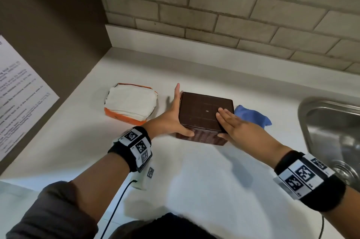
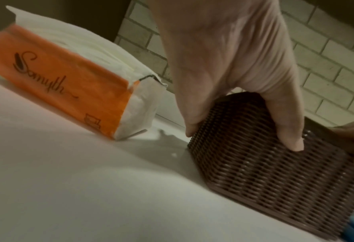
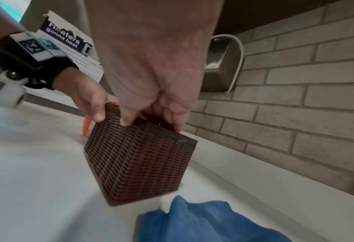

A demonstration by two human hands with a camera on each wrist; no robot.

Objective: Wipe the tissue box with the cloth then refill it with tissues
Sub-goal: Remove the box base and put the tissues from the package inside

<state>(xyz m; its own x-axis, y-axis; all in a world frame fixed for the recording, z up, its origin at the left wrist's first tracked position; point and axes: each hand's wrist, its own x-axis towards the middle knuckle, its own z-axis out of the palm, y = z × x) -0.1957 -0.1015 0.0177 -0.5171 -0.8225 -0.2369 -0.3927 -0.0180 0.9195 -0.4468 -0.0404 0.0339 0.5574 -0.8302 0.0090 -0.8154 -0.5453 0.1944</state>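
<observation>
The brown woven tissue box stands on the white counter with a flat closed face turned up. My left hand lies against its left side with straight fingers, the thumb pressing the near face. My right hand rests flat on the box's top, its thumb over the near edge. An opened orange pack of white tissues lies left of the box. The blue cloth lies crumpled right of the box, and neither hand touches it.
A steel sink is sunk into the counter at the right. A grey brick wall runs behind, with a metal wall unit mounted on it. A brown side panel with a printed notice closes the left.
</observation>
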